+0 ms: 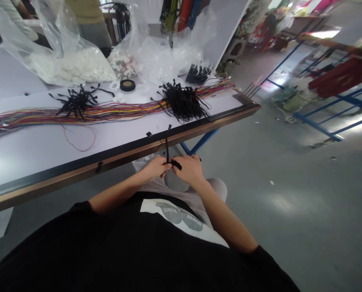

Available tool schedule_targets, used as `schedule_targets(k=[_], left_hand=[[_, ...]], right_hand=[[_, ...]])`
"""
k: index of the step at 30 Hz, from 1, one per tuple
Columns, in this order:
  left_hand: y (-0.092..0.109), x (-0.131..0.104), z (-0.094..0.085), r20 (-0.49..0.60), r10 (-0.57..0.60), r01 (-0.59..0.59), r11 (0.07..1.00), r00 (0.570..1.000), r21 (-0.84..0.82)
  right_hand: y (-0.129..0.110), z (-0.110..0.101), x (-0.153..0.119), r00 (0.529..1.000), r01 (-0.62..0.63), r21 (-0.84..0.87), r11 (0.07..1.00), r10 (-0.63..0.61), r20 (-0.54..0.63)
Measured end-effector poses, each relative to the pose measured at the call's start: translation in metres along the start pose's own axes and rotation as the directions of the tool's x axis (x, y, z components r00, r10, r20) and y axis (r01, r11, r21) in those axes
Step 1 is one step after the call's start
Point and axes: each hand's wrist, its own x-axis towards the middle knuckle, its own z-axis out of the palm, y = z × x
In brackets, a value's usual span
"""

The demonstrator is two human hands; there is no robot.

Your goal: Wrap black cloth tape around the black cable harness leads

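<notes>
My left hand (157, 167) and my right hand (189, 168) meet just in front of the table edge, above my lap. Between them is a short black cable (167, 148), its connector end pointing up over the edge; my left fingers pinch it. My right hand is closed at a black strip (176, 164) that looks like tape, beside the cable. On the table lie a dense bunch of black cable ends (183, 101) and a smaller bunch with connectors (79, 100). Both sit on a long bundle of coloured wires (116, 111).
A roll of black tape (127, 84) lies behind the wires. Clear bags of white parts (74, 67) stand along the back. The table's brown edge (132, 153) runs across in front of me. A blue-framed rack (317, 107) is at right; another person (91, 20) stands opposite.
</notes>
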Motion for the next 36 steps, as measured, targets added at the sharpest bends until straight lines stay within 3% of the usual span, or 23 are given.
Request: schedule_targets(k=[3, 5, 6, 8, 10, 12, 14, 16, 19, 22, 25, 27, 30, 33, 36], left_hand=[[0.012, -0.019, 0.002, 0.166, 0.048, -0.034, 0.996, 0.985, -0.086], [0.022, -0.03, -0.001, 0.373, 0.147, -0.079, 0.978, 0.916, -0.191], [0.026, -0.032, -0.003, 0.398, 0.171, -0.092, 0.973, 0.901, -0.209], [0.032, -0.029, -0.009, 0.403, 0.188, -0.118, 0.974, 0.896, -0.193], [0.035, -0.019, -0.014, 0.417, 0.193, -0.142, 0.978, 0.888, -0.15], [0.036, -0.007, -0.019, 0.461, 0.196, -0.157, 0.98, 0.866, -0.121], [0.037, 0.001, -0.023, 0.469, 0.19, -0.158, 0.982, 0.862, -0.107], [0.038, 0.004, -0.026, 0.392, 0.18, -0.161, 0.984, 0.902, -0.08], [0.037, 0.001, -0.027, 0.147, 0.235, -0.254, 0.959, 0.961, 0.129], [0.037, -0.004, -0.023, 0.014, 0.343, -0.301, 0.804, 0.939, 0.513], [0.038, -0.008, -0.019, 0.026, 0.342, -0.261, 0.664, 0.939, 0.701], [0.038, -0.009, -0.018, 0.046, 0.323, -0.258, 0.653, 0.945, 0.712], [0.035, -0.011, -0.017, 0.05, 0.337, -0.293, 0.728, 0.94, 0.619], [0.03, -0.012, -0.015, -0.055, 0.392, -0.308, 0.795, 0.918, 0.523], [0.027, -0.013, -0.014, -0.133, 0.372, -0.255, 0.814, 0.919, 0.523]], right_hand=[[0.021, -0.002, 0.005, 0.992, -0.127, -0.083, 0.988, 0.128, 0.005], [0.041, -0.007, 0.004, 0.96, -0.28, -0.05, 0.959, 0.281, 0.012], [0.05, -0.01, 0.002, 0.948, -0.32, 0.045, 0.947, 0.32, 0.006], [0.06, -0.016, -0.006, 0.976, -0.218, 0.399, 0.891, 0.2, 0.086], [0.058, -0.021, -0.015, 0.997, -0.083, 0.686, 0.723, 0.054, 0.064], [0.046, -0.023, -0.02, 1.0, 0.005, 0.822, 0.57, -0.013, 0.002], [0.032, -0.023, -0.021, 0.996, 0.06, 0.875, 0.48, 0.031, -0.085], [0.021, -0.022, -0.018, 0.973, 0.096, 0.896, 0.434, 0.147, -0.176], [0.013, -0.022, -0.015, 0.916, 0.08, 0.895, 0.439, 0.322, -0.24], [0.009, -0.024, -0.015, 0.877, 0.043, 0.891, 0.451, 0.41, -0.25], [0.003, -0.022, -0.015, 0.843, 0.041, 0.909, 0.415, 0.474, -0.254], [0.0, -0.018, -0.015, 0.822, 0.039, 0.924, 0.38, 0.514, -0.246], [-0.004, -0.011, -0.012, 0.8, 0.057, 0.942, 0.331, 0.549, -0.242], [-0.006, -0.01, -0.01, 0.786, 0.084, 0.944, 0.32, 0.561, -0.26], [-0.007, -0.014, -0.01, 0.778, 0.097, 0.935, 0.341, 0.56, -0.284]])
